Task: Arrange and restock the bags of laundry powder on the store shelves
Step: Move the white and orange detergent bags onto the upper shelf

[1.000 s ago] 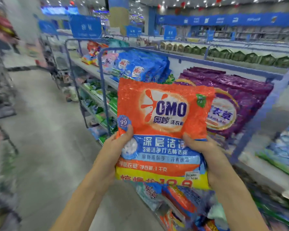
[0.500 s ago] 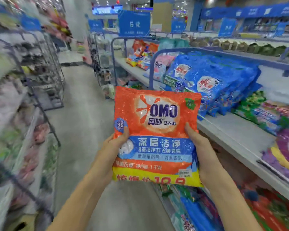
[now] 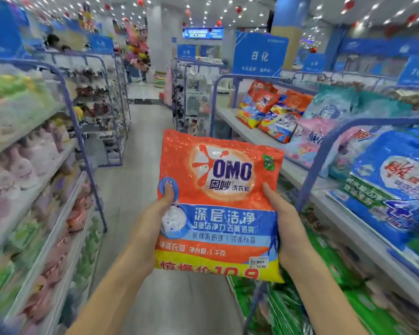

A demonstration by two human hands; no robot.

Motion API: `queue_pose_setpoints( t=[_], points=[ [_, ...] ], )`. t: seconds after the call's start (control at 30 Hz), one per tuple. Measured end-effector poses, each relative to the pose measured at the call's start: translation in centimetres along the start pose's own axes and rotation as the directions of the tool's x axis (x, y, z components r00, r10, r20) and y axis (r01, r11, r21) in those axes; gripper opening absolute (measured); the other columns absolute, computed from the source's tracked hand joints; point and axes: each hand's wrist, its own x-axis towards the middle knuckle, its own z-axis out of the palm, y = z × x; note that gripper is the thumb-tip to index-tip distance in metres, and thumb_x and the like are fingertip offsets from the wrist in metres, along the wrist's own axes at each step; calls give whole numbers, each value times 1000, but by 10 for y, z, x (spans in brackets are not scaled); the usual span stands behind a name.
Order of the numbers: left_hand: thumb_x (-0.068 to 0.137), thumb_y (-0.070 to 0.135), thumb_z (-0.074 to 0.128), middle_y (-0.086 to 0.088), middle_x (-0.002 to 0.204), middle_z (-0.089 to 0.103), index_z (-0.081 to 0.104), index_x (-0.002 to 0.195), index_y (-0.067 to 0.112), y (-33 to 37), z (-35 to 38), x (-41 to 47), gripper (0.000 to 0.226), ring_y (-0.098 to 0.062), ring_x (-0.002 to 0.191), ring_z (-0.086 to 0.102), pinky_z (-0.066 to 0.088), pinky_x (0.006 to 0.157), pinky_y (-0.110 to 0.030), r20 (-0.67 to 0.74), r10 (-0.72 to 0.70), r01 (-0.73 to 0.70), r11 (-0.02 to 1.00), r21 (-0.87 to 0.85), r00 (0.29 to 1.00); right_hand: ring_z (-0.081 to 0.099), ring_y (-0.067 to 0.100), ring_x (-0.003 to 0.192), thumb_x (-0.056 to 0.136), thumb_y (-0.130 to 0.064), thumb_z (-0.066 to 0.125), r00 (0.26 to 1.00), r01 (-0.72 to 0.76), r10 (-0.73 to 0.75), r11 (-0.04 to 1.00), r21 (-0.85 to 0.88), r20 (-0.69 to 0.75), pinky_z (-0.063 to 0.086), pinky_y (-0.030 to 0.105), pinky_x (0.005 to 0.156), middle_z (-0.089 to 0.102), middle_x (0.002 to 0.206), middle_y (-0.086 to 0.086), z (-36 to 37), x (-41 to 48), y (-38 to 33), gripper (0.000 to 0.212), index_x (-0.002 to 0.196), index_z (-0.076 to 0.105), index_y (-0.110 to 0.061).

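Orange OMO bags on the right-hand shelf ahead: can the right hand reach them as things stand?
Probably not: the right hand grips the held OMO bag, and the shelved orange bags lie well farther down the aisle.

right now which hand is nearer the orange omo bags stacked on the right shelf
Right. The right hand grips the held bag on its shelf-side edge, short of the shelved orange bags; the left hand grips the opposite edge, farther out in the aisle.

I look down a grey floor [image 3: 144, 136] running far between blue-framed shelving [image 3: 49, 240] on the left and a white shelf [image 3: 240, 126] on the right, toward a blue sign [image 3: 259, 55], a white pillar [image 3: 162, 42] and small ceiling lights [image 3: 205, 13].
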Motion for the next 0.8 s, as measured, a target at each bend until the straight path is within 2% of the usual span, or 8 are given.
queue_pose_setpoints(
  t=[0.13, 0.3, 0.47, 0.57, 0.63, 0.73, 0.8],
  points=[
    [81, 69, 60, -18, 107, 77, 70, 121, 15, 51, -11, 105, 68, -44, 95, 74, 54, 92, -64, 54, -28, 27, 999, 23, 998, 75, 37, 99, 95, -47, 62, 999, 23, -22, 1000, 9, -33, 56, 54, 95, 76, 113, 17, 37, 95, -12, 43, 121, 73, -14],
    [87, 64, 56, -18, 103, 77, 73, 116, 15, 97, 1, 221, 60, -39, 84, 76, 63, 72, -51, 135, -38, 37, 999, 12, 990, 74, 39, 103, 92, -49, 66, 995, 40, -37, 999, 27, -95, 52, 60, 102, 76, 112, 18, 62, 199, -33, 44, 116, 75, -14],
    [92, 59, 55, -19, 100, 78, 74, 110, 13, 124, 20, 335, 53, -38, 78, 77, 64, 63, -49, 198, -56, 52, 998, 26, 979, 71, 41, 109, 89, -53, 70, 989, 34, -28, 999, 38, -147, 48, 63, 105, 74, 118, 20, 65, 310, -41, 48, 118, 77, -15],
    [89, 59, 58, -17, 101, 78, 74, 110, 15, 143, 31, 407, 52, -38, 81, 77, 64, 68, -50, 201, -76, 68, 997, 44, 977, 74, 39, 102, 89, -52, 69, 986, 45, -40, 999, 27, -164, 52, 61, 101, 76, 113, 18, 71, 381, -52, 43, 109, 80, -16],
    [87, 60, 60, -15, 102, 78, 73, 114, 17, 158, 38, 452, 52, -38, 84, 77, 63, 72, -51, 191, -88, 78, 995, 61, 978, 74, 39, 102, 88, -53, 69, 985, 44, -40, 999, 16, -166, 53, 60, 100, 76, 113, 19, 78, 427, -62, 47, 116, 77, -16],
    [88, 58, 61, -14, 100, 79, 73, 112, 18, 182, 47, 521, 49, -37, 83, 77, 64, 70, -49, 183, -79, 70, 996, 58, 980, 74, 40, 103, 88, -52, 70, 980, 63, -61, 998, 4, -190, 54, 61, 99, 76, 114, 18, 89, 499, -73, 48, 121, 73, -18],
    [89, 58, 60, -13, 95, 79, 72, 108, 18, 197, 50, 563, 45, -34, 76, 77, 64, 62, -45, 175, -74, 61, 995, 75, 982, 74, 40, 103, 86, -52, 71, 977, 67, -62, 998, 14, -205, 53, 61, 100, 76, 114, 18, 100, 541, -78, 48, 120, 74, -19]
  ],
)
